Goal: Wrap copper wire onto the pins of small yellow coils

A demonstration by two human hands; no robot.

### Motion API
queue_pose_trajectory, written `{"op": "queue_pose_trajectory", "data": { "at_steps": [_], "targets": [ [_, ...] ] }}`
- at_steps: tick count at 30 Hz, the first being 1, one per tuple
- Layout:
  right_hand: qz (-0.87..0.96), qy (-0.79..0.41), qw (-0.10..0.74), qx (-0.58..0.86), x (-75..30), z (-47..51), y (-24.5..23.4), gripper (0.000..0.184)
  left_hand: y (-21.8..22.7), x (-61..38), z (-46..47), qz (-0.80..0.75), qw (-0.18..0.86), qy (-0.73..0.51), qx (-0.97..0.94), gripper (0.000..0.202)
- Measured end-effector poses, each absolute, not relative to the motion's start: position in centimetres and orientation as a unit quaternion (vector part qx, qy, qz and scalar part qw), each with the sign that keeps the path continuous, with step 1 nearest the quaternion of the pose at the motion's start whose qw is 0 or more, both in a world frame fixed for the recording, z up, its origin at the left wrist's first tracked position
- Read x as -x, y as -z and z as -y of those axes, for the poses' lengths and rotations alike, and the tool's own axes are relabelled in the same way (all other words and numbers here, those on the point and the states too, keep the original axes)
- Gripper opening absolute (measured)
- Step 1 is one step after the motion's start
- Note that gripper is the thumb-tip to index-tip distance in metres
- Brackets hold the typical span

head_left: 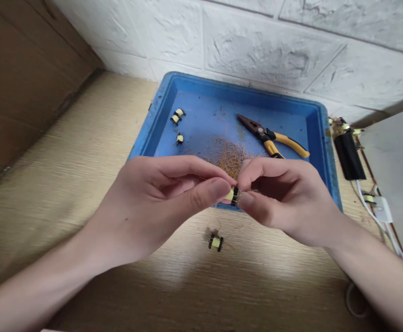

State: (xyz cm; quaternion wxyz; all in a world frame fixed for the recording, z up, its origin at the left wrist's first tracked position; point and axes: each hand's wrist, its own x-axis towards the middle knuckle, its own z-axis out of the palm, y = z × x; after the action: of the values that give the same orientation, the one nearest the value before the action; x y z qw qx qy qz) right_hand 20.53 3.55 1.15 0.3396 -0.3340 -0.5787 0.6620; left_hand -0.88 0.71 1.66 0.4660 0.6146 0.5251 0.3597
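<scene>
My left hand (159, 203) and my right hand (284, 198) meet over the near rim of a blue plastic tray (243, 87). Between their thumbs and forefingers they pinch a small yellow-taped transformer coil (233, 196) with black pin ends, partly hidden by my fingers. A matching coil (215, 242) lies on the wooden table just below my hands. Inside the tray are several more coils (177, 115), yellow-handled needle-nose pliers (270, 138), and a tuft of fine copper wire strands (231, 157) just beyond my fingertips.
A white brick wall (256, 41) rises behind the tray, and a brown cardboard panel (24, 69) stands at the left. On the right are a black cylindrical component (349, 157) with wires, a white cable (377, 216), and a grey panel (395, 175).
</scene>
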Motion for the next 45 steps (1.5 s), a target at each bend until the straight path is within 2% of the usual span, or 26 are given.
{"op": "queue_pose_trajectory", "data": {
  "at_steps": [15, 19, 32, 41, 45],
  "targets": [
    [0.708, -0.490, 0.420, 0.289, -20.11, -2.80, -1.16, 0.021, -1.51, 0.60, -0.94, -0.501, 0.494, -0.367, -0.608, 0.008],
    [0.724, -0.463, 0.418, 0.294, -20.17, -2.77, -1.29, 0.021, -1.70, 0.60, -0.93, -0.505, 0.488, -0.365, -0.611, 0.008],
    [0.710, -0.500, 0.400, 0.292, -20.46, -3.27, -0.90, 0.020, -1.55, 0.74, -0.88, -0.500, 0.487, -0.375, -0.610, 0.009],
    [0.715, -0.484, 0.408, 0.295, -20.48, -3.35, -1.14, 0.016, -1.50, 0.96, -0.85, -0.492, 0.495, -0.386, -0.603, 0.006],
    [0.718, -0.491, 0.403, 0.286, -20.61, -3.32, -1.06, 0.013, -1.77, 0.96, -0.89, -0.472, 0.507, -0.392, -0.605, 0.011]
  ]
}}
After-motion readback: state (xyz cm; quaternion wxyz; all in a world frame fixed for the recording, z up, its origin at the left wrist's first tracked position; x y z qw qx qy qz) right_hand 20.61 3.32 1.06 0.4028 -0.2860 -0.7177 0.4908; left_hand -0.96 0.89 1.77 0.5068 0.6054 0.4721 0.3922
